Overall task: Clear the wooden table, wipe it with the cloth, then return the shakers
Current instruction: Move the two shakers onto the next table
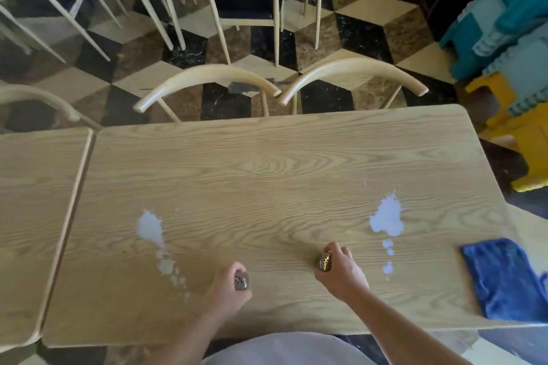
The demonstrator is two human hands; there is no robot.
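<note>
On the wooden table (267, 157), my left hand (228, 287) is closed around a shaker with a perforated metal lid (240, 281) near the front edge. My right hand (344, 272) grips a second metal-lidded shaker (325, 261) a little farther in. Both shaker bodies are hidden by my fingers. A white spill (151, 228) with a trail of drops lies left of my left hand. Another white spill (387, 218) with drops lies right of my right hand. A blue cloth (504, 278) lies crumpled at the table's front right corner.
A second wooden table (32, 216) butts against the left side. Two pale chair backs (204, 83) (353, 72) stand at the far edge, with more chairs beyond. Turquoise and yellow plastic crates (510, 38) stack on the patterned floor at the right.
</note>
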